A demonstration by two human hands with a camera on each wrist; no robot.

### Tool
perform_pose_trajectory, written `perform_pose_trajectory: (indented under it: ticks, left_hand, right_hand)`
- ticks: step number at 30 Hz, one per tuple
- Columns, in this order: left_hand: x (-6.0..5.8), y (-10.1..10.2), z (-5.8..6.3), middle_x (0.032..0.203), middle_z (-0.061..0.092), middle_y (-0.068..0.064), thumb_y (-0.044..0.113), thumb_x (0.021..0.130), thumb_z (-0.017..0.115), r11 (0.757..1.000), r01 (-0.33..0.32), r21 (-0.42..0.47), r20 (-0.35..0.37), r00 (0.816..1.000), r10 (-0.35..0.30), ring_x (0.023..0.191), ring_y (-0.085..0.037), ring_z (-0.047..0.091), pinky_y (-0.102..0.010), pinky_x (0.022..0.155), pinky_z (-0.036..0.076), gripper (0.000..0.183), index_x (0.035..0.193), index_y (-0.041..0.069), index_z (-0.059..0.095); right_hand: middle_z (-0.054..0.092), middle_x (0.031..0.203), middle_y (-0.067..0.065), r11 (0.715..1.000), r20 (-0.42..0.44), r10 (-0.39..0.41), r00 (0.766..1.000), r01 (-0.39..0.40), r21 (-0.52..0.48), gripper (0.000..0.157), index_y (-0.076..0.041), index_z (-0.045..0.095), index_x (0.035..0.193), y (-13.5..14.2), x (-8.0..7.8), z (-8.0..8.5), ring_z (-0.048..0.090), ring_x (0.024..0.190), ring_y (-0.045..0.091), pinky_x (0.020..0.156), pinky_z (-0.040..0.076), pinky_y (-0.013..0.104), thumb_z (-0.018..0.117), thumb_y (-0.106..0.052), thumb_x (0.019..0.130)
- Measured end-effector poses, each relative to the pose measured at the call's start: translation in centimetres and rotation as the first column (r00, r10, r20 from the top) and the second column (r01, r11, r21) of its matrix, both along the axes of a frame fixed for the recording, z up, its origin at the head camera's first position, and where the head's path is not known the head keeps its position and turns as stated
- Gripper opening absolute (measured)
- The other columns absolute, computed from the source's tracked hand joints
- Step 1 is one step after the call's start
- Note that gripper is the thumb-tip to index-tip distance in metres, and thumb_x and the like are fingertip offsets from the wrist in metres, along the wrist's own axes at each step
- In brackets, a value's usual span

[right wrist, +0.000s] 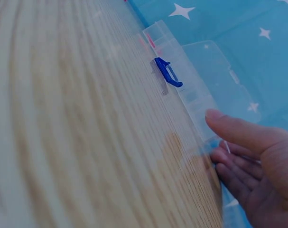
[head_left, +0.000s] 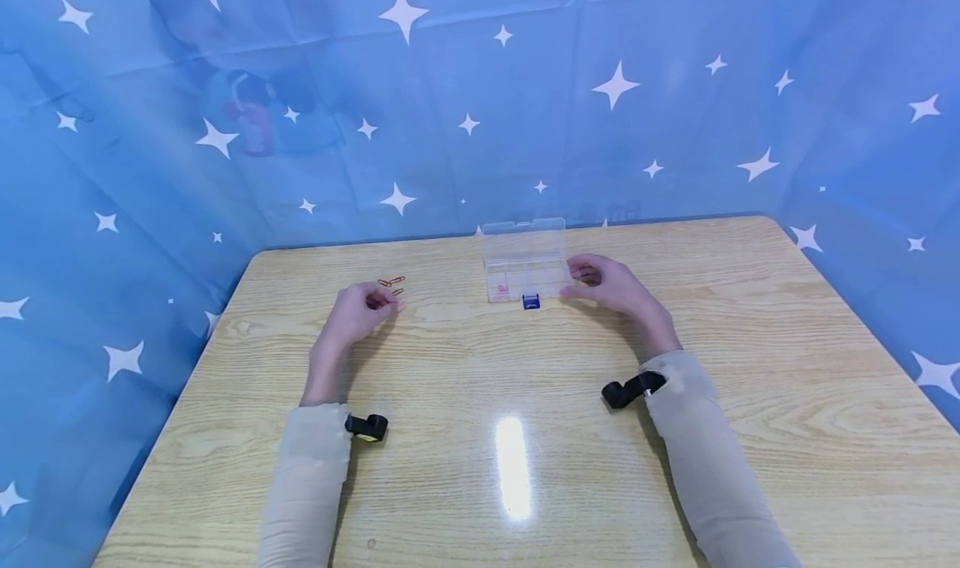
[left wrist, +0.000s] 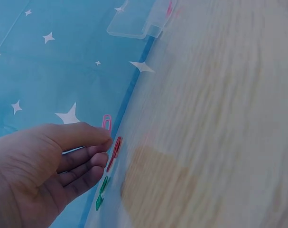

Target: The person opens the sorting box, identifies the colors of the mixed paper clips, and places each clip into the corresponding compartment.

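My left hand (head_left: 363,311) pinches a pink paper clip (left wrist: 106,122) between thumb and forefinger, above the far left of the table. Just past the fingertips lie red paper clips (head_left: 385,282), and green paper clips (left wrist: 102,192) show in the left wrist view. A clear plastic compartment box (head_left: 540,278) stands near the back edge, its lid (head_left: 525,241) raised and its blue latch (head_left: 531,301) hanging at the front. Something pink (head_left: 502,290) lies in the front left compartment. With thumb and curved fingers, my right hand (head_left: 611,285) holds the box's right end.
A wooden table (head_left: 450,385) spreads under both arms, with a bright glare patch in the front middle. A blue curtain with white stars (head_left: 435,93) hangs right behind its back edge. Black wrist cameras (head_left: 367,427) stick out from both sleeves.
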State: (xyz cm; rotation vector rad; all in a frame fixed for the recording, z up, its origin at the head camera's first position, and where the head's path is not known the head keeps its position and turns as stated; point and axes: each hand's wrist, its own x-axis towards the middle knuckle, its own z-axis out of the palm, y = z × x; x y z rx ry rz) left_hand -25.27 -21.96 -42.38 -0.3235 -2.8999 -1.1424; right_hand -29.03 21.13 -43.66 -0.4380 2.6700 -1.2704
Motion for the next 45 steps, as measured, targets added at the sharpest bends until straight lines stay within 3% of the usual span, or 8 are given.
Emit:
perform_pose_trajectory:
  ticks: [15,38,45]
  left_hand:
    - [-0.1,2.6,0.9,0.084,0.063,-0.007,0.012,0.087,0.062,0.988,0.043,0.146,-0.083,0.996,-0.031,0.075,-0.020,0.058,-0.032,0.065,0.049,0.010,0.092,0.004,0.065]
    - [-0.8,7.2,1.4,0.080,0.064,-0.003,0.012,0.085,0.064,0.972,0.054,0.231,-0.144,0.989,-0.020,0.070,-0.016,0.057,-0.028,0.063,0.048,0.008,0.089,0.006,0.067]
    - [-1.3,9.0,1.7,0.080,0.064,-0.004,0.011,0.085,0.064,0.967,0.082,0.242,-0.147,0.988,-0.047,0.070,-0.016,0.057,-0.027,0.063,0.048,0.009,0.090,0.004,0.067]
  right_hand:
    - [0.051,0.123,0.007,1.000,0.013,0.005,1.000,-0.005,-0.003,0.072,-0.009,0.044,0.132,0.0,0.1,0.2,0.048,0.113,0.023,0.099,0.036,0.041,0.072,-0.042,0.075]
    - [0.052,0.120,0.008,1.000,0.014,0.009,1.000,-0.009,0.003,0.070,-0.008,0.045,0.132,-0.1,-0.2,0.2,0.049,0.111,0.023,0.097,0.037,0.040,0.073,-0.038,0.076]
    - [0.052,0.121,0.008,1.000,0.016,0.010,1.000,-0.010,0.005,0.070,-0.007,0.044,0.132,-0.1,0.0,0.4,0.048,0.112,0.023,0.098,0.037,0.040,0.073,-0.038,0.076]
